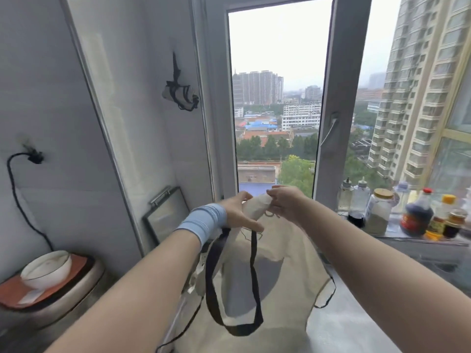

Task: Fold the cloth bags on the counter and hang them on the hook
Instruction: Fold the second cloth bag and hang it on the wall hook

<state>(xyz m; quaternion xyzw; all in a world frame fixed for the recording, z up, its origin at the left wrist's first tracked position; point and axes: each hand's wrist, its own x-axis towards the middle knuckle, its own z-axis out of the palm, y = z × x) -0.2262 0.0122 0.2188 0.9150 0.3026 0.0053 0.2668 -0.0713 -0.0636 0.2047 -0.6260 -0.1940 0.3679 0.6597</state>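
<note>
At centre frame the left hand (239, 212) curled round the rolled bag (255, 208) while the right hand (285, 205) pinched its top end. It looked soft, light and quick to unroll. The dangling black strap (252, 263) seemed the best hold for hanging.

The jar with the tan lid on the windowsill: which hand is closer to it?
Right. The right hand pinches the end of the rolled cloth bag, left of the jar; the left hand grips the roll on the other side, farther away.
</note>
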